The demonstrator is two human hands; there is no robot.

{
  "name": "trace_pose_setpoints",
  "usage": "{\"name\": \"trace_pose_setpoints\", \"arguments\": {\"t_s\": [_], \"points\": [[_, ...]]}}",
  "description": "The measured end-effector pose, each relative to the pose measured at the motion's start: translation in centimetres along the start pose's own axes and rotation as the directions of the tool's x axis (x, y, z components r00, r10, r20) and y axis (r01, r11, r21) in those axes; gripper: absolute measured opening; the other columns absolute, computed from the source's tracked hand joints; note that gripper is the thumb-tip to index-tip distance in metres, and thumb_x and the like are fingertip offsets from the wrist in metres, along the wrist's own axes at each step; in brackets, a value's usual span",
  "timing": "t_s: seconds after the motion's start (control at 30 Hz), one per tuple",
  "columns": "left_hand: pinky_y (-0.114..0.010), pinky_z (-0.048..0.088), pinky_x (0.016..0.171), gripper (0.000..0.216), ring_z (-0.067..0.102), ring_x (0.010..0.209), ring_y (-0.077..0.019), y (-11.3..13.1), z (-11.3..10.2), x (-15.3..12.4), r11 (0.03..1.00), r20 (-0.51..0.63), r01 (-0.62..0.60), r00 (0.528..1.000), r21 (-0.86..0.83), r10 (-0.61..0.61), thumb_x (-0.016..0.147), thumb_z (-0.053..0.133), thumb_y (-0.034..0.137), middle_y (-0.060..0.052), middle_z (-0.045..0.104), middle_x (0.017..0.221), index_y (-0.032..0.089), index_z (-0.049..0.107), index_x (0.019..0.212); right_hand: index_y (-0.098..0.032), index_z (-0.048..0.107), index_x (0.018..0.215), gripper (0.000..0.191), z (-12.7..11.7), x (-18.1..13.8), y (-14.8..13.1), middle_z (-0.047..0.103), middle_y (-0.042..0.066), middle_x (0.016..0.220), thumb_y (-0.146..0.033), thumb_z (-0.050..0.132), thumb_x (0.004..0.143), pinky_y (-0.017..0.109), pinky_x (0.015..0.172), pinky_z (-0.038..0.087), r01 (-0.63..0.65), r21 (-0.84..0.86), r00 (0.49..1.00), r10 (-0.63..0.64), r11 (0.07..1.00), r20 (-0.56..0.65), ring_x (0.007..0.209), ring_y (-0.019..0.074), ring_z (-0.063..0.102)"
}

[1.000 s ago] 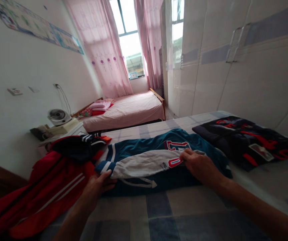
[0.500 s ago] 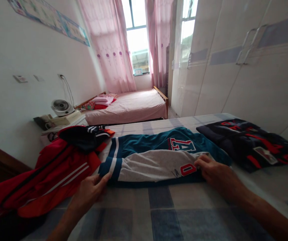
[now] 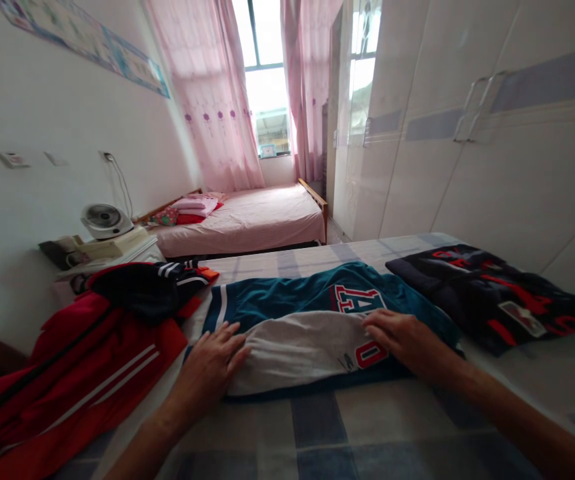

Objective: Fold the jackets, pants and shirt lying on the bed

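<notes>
A teal sweatshirt (image 3: 272, 293) with a grey sleeve (image 3: 292, 347) folded across its front lies on the checked bedsheet. Red-and-white letters show on its chest, and a red "0" sits on the sleeve. My left hand (image 3: 215, 360) rests with spread fingers on the cuff end of the sleeve, covering most of the cuff. Over the upper part of the sleeve, my right hand (image 3: 400, 337) lies with fingers extended, partly covering the lettering. Neither hand is gripping the cloth.
A red jacket (image 3: 82, 353) with navy lining lies at the left. Folded black clothing (image 3: 497, 287) with red lettering is at the right. Beyond stand a pink-covered bed (image 3: 252, 220), a small fan (image 3: 105, 220) on a cabinet, and a white wardrobe (image 3: 417, 173).
My left hand has let go of the cuff edge and moved up onto the sleeve, now flat. My right hand has opened from its pinch and shifted slightly left. The view has shifted slightly.
</notes>
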State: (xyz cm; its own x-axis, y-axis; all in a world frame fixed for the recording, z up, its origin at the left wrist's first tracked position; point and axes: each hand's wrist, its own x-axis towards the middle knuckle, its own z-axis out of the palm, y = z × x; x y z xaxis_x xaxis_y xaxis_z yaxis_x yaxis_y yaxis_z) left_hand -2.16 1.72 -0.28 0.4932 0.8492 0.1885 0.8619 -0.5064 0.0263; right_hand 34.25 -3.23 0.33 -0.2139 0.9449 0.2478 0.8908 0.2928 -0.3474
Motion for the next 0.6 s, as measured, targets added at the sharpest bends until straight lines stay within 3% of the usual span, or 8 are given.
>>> {"name": "trace_pose_setpoints", "arguments": {"t_s": [0.1, 0.17, 0.3, 0.43, 0.53, 0.6], "points": [[-0.047, 0.032, 0.105, 0.04, 0.041, 0.129, -0.025, 1.8, -1.9, 4.0, 0.999, -0.08, -0.032, 0.996, -0.009, 0.031, 0.092, 0.037, 0.041, -0.008, 0.051, 0.135, 0.022, 0.059, 0.119, -0.019, 0.062, 0.105, 0.031, -2.6, 3.2, 2.5, 0.064, 0.008, 0.112, -0.031, 0.038, 0.09, 0.033, 0.092, 0.043, -0.133, -0.031, 0.979, 0.126, 0.991, -0.163, 0.103, 0.0205, 0.059], [-0.048, 0.031, 0.106, 0.039, 0.039, 0.13, -0.0249, 3.4, -2.0, 6.7, 0.998, -0.099, -0.057, 0.994, -0.039, 0.053, 0.092, 0.039, 0.04, -0.009, 0.05, 0.137, 0.022, 0.057, 0.121, -0.016, 0.059, 0.113, 0.034, -3.4, 5.8, 4.7, 0.06, 0.011, 0.121, -0.027, 0.04, 0.087, 0.032, 0.098, 0.037, -0.276, -0.07, 0.943, 0.256, 0.959, -0.213, 0.113, 0.0216, 0.054], [-0.05, 0.028, 0.107, 0.039, 0.033, 0.134, -0.026, 5.4, 1.4, 10.1, 0.996, -0.079, -0.023, 0.997, -0.092, 0.016, 0.09, 0.042, 0.038, -0.009, 0.045, 0.141, 0.024, 0.055, 0.124, -0.008, 0.058, 0.117, 0.04, -2.8, 9.8, 8.3, 0.063, 0.017, 0.115, -0.025, 0.044, 0.084, 0.03, 0.09, 0.042, -0.466, -0.114, 0.884, 0.454, 0.878, -0.115, 0.107, 0.0237, 0.059], [-0.052, 0.028, 0.106, 0.043, 0.037, 0.132, -0.027, 5.4, 5.1, 10.6, 0.989, -0.029, 0.071, 0.997, -0.126, -0.075, 0.091, 0.038, 0.036, -0.011, 0.049, 0.137, 0.02, 0.052, 0.128, -0.01, 0.064, 0.106, 0.037, -1.5, 11.0, 9.9, 0.068, 0.016, 0.101, -0.031, 0.046, 0.082, 0.03, 0.077, 0.046, -0.494, -0.152, 0.868, 0.496, 0.856, -0.023, 0.096, 0.0252, 0.063], [-0.051, 0.027, 0.107, 0.042, 0.041, 0.129, -0.0254, 5.3, 5.8, 10.5, 0.989, -0.029, 0.07, 0.997, -0.134, -0.075, 0.091, 0.037, 0.032, -0.011, 0.05, 0.136, 0.02, 0.052, 0.128, -0.011, 0.066, 0.095, 0.03, -1.5, 10.9, 9.3, 0.069, 0.014, 0.097, -0.027, 0.045, 0.08, 0.03, 0.077, 0.044, -0.47, -0.164, 0.877, 0.48, 0.867, 0.027, 0.091, 0.0244, 0.063], [-0.051, 0.028, 0.106, 0.041, 0.043, 0.128, -0.0249, 5.4, 5.6, 10.5, 0.987, -0.027, 0.08, 0.996, -0.137, -0.084, 0.09, 0.038, 0.03, -0.01, 0.05, 0.136, 0.021, 0.053, 0.127, -0.014, 0.066, 0.092, 0.027, -2.0, 10.3, 7.2, 0.069, 0.01, 0.094, -0.024, 0.044, 0.081, 0.028, 0.078, 0.044, -0.423, -0.148, 0.899, 0.434, 0.894, 0.052, 0.089, 0.0215, 0.063]]}}
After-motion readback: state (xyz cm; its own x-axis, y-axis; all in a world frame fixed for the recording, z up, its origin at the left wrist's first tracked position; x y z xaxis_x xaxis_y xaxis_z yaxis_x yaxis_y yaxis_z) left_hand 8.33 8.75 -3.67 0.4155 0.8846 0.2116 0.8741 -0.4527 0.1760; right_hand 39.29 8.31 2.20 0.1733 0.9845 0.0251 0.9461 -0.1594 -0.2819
